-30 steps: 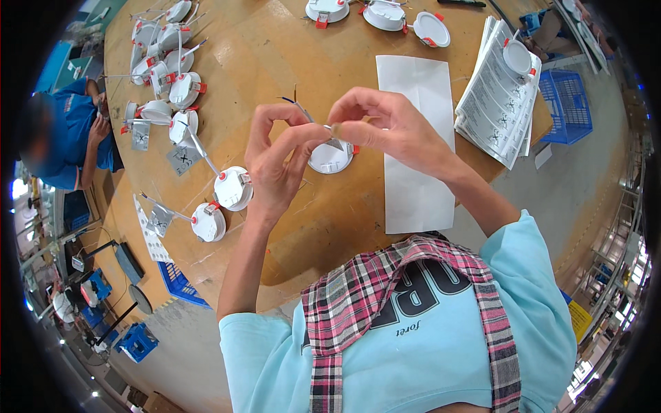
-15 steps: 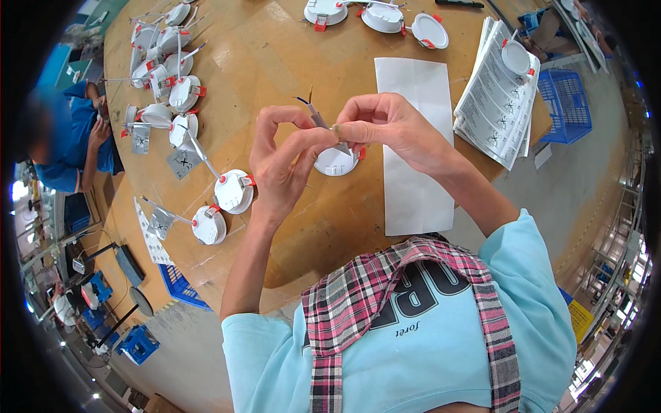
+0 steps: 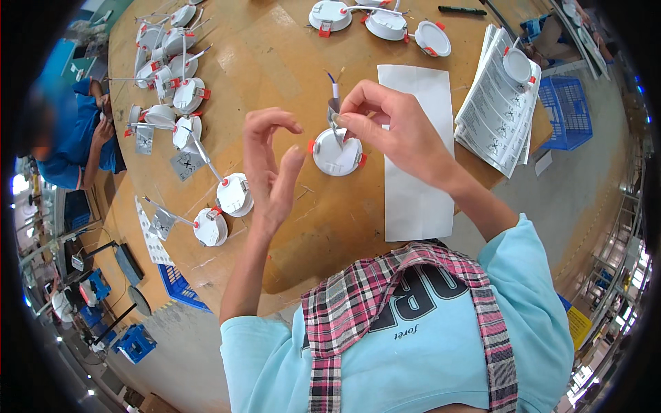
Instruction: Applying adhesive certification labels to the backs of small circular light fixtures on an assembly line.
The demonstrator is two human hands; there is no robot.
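Note:
A round white downlight point(image 3: 332, 162) with red-tipped clips lies on the table in front of me. Its cable point(image 3: 335, 90) stands up and ends in bare wires, with a silver label point(image 3: 333, 109) around it. Between thumb and forefinger, my right hand point(image 3: 403, 131) pinches the label on the cable. My left hand point(image 3: 270, 165) is open and holds nothing, apart from the cable, thumb and fingers curved and spread. At the left are two more downlights point(image 3: 236, 195), point(image 3: 209, 228); the nearer one's cable carries a silver label point(image 3: 162, 224).
Several downlights point(image 3: 188, 96) crowd the table's far left; others point(image 3: 385, 25) lie at the back. A white paper strip point(image 3: 417, 186) is right of centre. Beyond it sits a stack of label sheets point(image 3: 482, 113) under a downlight point(image 3: 516, 65). A co-worker point(image 3: 69, 138) is at the left.
My left hand has let go of the label and cable and moved left, its fingers opening. The right hand keeps its pinch. The cable now stands more upright.

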